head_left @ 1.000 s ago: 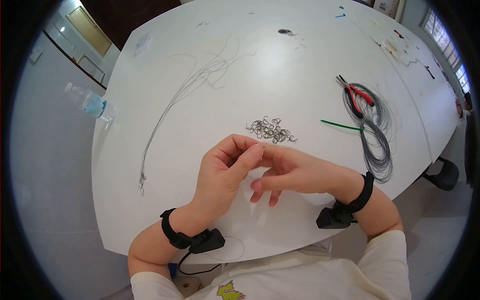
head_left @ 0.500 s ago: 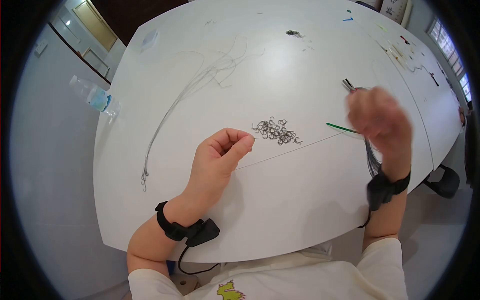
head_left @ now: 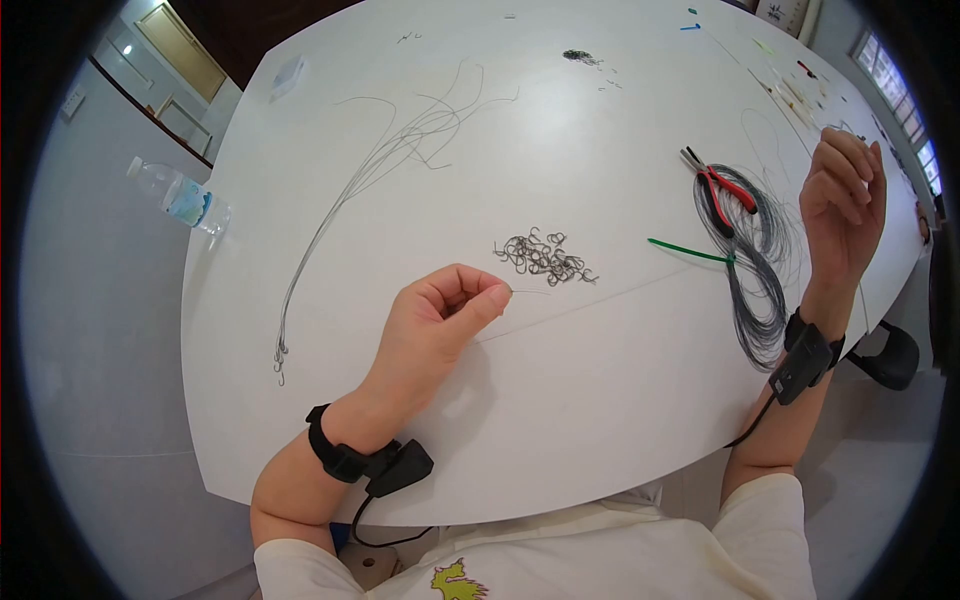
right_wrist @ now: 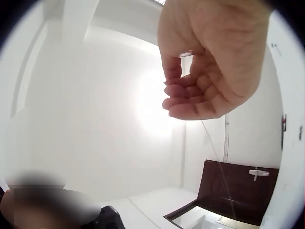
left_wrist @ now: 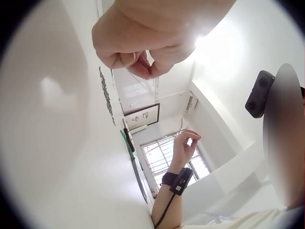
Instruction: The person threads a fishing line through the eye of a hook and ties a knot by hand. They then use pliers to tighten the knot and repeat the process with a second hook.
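Observation:
My left hand [head_left: 435,315] pinches a thin fishing line [head_left: 560,314] between thumb and forefinger, and a short end sticks out past the fingertips. Whatever else lies between those fingertips is hidden. Off to the right and raised, my right hand [head_left: 845,195] has its fingers curled; the line runs across toward it and trails from under its fingers in the right wrist view. Just beyond the left hand is a pile of small dark fish hooks [head_left: 545,258]. Several lines [head_left: 340,205] with hooks tied at their near ends [head_left: 281,362] lie to the left.
Red-and-black pliers [head_left: 741,193] rest on a coil of grey line [head_left: 765,305], bound with a green zip tie [head_left: 690,250]. A water bottle [head_left: 188,202] lies at the left edge. Another dark pile [head_left: 578,57] and a clear box [head_left: 288,77] are farther back.
My right hand was beside the left fingertips, then swept right and up past the pliers, drawing the line out. The left hand keeps its pinch in nearly the same place.

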`<state>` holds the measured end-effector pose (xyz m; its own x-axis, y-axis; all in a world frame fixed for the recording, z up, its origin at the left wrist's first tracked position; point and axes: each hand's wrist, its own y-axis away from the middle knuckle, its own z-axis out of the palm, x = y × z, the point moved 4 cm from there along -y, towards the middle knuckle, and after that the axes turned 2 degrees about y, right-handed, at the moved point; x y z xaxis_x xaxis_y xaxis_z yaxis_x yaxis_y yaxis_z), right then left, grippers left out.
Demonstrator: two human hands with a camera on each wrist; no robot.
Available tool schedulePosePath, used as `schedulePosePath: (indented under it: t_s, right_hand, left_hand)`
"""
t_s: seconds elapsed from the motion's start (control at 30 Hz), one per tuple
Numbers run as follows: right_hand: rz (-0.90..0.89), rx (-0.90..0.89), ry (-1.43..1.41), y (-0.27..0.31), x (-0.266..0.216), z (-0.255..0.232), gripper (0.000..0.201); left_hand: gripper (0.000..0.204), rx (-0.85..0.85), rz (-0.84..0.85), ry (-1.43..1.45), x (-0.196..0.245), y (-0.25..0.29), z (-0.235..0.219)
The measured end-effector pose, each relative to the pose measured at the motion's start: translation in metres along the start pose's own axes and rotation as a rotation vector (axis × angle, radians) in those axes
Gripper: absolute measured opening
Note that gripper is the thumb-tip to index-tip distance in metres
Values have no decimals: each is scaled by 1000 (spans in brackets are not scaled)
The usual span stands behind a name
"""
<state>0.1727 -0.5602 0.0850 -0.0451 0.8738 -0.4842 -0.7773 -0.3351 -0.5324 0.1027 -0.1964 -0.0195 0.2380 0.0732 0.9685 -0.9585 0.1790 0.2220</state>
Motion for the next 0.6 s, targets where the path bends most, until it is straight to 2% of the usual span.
schedulePosePath:
  t_s: [0.03,0.1,0.13,0.2,0.23,0.3,0.37,0.47,0.6]
  right_hand:
    - [0,0,1,1,-2,-2,13]
    - [-127,90,128,5,-11,-6,15]
    - [-129,91,132,4,-11,-6,15]
    - [-101,167,389,3,-10,-8,20]
    - [-103,170,392,3,0,-2,20]
    - [-15,477,1000,7,29,3,25]
    - [261,292,1293,-1,74,18,24]
    - [339,183,1293,-1,124,39,21]
    - [435,154,1302,7,153,37,15]
  left_hand:
    - [10,-1,0,1,0,0,0]
    - [11,-28,-36,-19,-3,2,1]
    - [11,-33,-36,-18,-3,2,2]
    - [11,-54,-61,-90,-5,2,3]
    - [11,-59,-61,-90,-4,2,4]
    - [11,-95,-128,-126,-4,5,8]
    - [12,-125,-125,-116,-6,6,10]
    - [12,-168,-119,-101,-9,6,11]
    - [12,-181,-90,-75,-9,7,12]
